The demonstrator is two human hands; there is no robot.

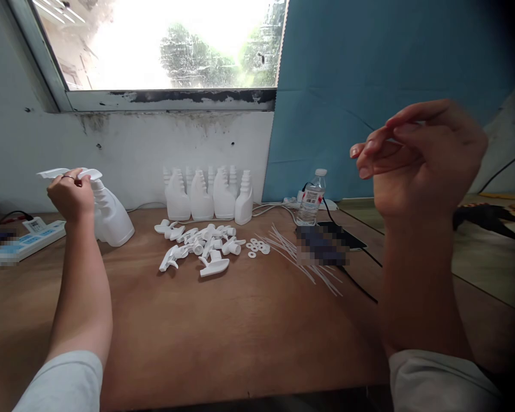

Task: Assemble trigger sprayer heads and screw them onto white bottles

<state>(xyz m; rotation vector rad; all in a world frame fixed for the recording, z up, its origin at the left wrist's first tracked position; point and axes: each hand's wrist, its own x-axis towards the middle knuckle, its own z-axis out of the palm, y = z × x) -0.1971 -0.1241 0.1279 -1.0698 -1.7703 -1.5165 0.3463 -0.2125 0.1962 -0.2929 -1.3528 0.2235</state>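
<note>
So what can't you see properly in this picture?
Head view:
Middle of the trigger sprayer: behind the left hand.
Anything in the right hand: curled fingers hide it.
Bodies of the back spray bottles: behind the front bottles.
Part of the black phone: under a pixelated patch.
Water bottle label: print too small.
Much outside the window: lost in glare.

Site: small makeshift workshop, by the look of it. Evidence (clock centred on view): plain wooden bench (240, 337) at 6; row of like spray bottles (202, 209) at 9–10, loose trigger heads (214, 265) at 8, small rings (264, 249) just below centre, thin tubes (292, 261) at 4–5; power strip (30, 240) at 9. Stained wall (214, 140) and worn window frame (171, 102) at 11; blue sheeting (347, 68) at 1–2
</note>
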